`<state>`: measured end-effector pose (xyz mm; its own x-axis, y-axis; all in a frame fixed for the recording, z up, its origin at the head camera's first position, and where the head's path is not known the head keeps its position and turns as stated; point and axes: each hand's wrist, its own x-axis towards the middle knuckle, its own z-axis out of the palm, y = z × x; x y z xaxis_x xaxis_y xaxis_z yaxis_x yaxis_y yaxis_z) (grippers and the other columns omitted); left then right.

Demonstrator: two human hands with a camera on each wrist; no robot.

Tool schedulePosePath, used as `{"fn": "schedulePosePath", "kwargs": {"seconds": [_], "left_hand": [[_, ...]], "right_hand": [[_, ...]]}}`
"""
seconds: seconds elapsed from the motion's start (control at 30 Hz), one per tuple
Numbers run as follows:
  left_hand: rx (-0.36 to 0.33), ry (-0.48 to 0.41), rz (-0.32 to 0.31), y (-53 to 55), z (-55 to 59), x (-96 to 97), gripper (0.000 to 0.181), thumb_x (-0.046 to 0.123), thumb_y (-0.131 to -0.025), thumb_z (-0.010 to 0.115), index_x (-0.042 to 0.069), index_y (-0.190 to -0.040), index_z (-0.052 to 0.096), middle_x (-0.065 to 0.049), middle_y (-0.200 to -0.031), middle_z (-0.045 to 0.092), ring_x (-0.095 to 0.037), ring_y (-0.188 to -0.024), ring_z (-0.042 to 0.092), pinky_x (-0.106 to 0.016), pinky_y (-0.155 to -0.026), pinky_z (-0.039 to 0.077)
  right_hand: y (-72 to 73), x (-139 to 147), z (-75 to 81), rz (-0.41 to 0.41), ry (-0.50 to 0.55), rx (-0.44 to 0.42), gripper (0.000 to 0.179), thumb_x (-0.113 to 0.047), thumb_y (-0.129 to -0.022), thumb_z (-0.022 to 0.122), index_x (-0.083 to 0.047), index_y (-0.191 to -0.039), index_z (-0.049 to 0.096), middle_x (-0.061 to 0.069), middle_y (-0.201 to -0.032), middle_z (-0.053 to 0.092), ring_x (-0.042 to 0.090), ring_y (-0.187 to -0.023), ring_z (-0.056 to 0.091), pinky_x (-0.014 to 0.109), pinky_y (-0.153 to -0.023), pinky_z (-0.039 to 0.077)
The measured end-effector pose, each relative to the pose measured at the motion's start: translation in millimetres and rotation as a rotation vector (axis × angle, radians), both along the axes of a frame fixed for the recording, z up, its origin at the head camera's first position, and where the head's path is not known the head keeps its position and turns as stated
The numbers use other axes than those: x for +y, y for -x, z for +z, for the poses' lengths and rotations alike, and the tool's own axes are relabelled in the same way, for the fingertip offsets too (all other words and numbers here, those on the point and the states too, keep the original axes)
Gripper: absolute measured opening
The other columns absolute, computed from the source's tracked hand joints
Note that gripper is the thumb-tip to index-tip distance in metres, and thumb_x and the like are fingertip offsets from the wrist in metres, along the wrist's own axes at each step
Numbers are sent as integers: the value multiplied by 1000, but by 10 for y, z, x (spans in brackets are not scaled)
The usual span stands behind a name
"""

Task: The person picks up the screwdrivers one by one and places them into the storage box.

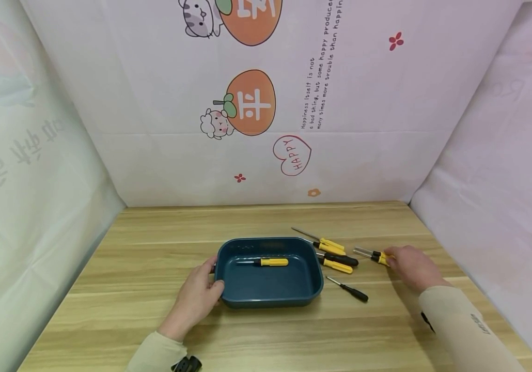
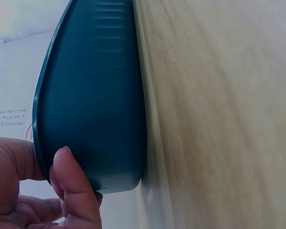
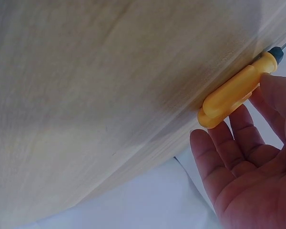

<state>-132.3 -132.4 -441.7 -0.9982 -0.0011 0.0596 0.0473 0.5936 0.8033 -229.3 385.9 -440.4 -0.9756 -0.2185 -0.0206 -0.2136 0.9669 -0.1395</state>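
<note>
My left hand grips the left end of a dark teal rectangular dish. In the left wrist view the thumb presses the outer wall of the dish, with other fingers behind its end. Inside the dish lies one screwdriver with a yellow handle, its shaft pointing left. At the right, my right hand pinches yellow-handled screwdrivers low over the table, shafts pointing left. The right wrist view shows two yellow handles side by side between thumb and fingers; the shafts are mostly out of that view.
Several yellow-handled screwdrivers lie right of the dish, some partly hidden by its rim, with a black-handled screwdriver among them. Nearer lies a small black-handled screwdriver. Printed white sheets enclose the wooden table behind and at both sides.
</note>
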Motion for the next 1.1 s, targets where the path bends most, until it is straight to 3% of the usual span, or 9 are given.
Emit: {"fn": "schedulePosePath", "kwargs": {"seconds": [1.1], "left_hand": [[-4, -1, -2, -18, 12, 5, 65, 8, -92, 58, -2, -155, 44, -22, -138, 58, -10, -56, 60, -26, -59, 51]], "right_hand": [[2, 52, -25, 27, 92, -21, 28, -14, -101, 61, 2, -124, 63, 21, -112, 71, 40, -99, 68, 62, -86, 54]]}}
